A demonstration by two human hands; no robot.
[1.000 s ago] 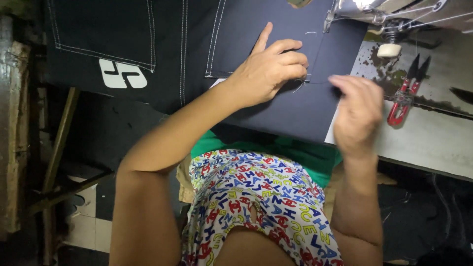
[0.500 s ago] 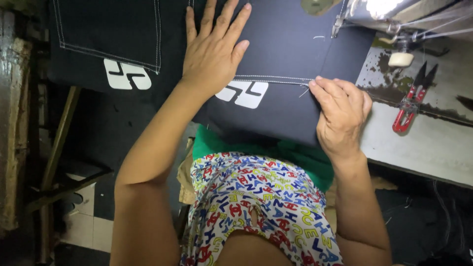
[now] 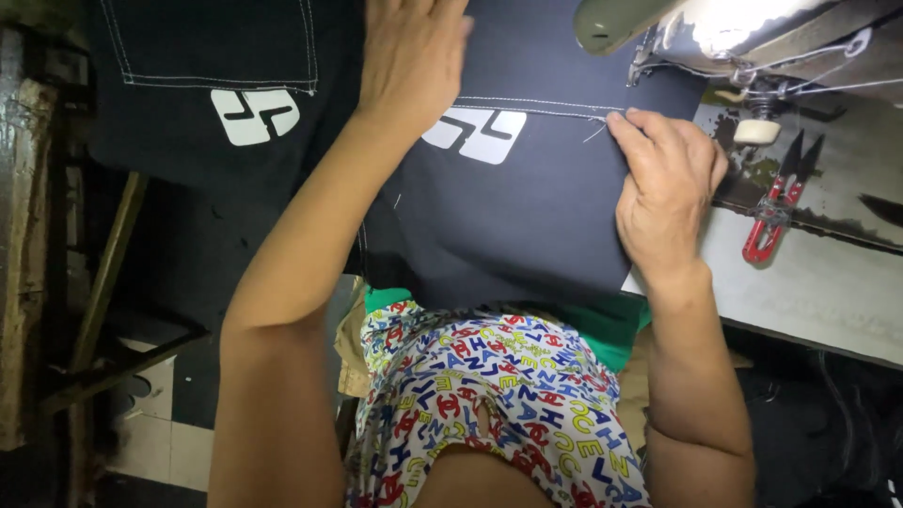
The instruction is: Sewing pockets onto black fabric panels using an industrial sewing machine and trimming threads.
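Pinching the fabric panel [image 3: 527,226] edge, hands [image 3: 663,188] beside snips [image 3: 776,202].

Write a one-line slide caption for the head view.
Left hand flat on dark fabric panel, right hand pinching its stitched edge beside the sewing machine.

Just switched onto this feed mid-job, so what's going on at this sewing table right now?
A person sits at a sewing machine with a dark fabric piece spread in front of them. The left hand lies flat on the fabric above a white printed emblem, while the right hand pinches the fabric's stitched edge close to the needle area. Red thread snips lie on the machine table, untouched.
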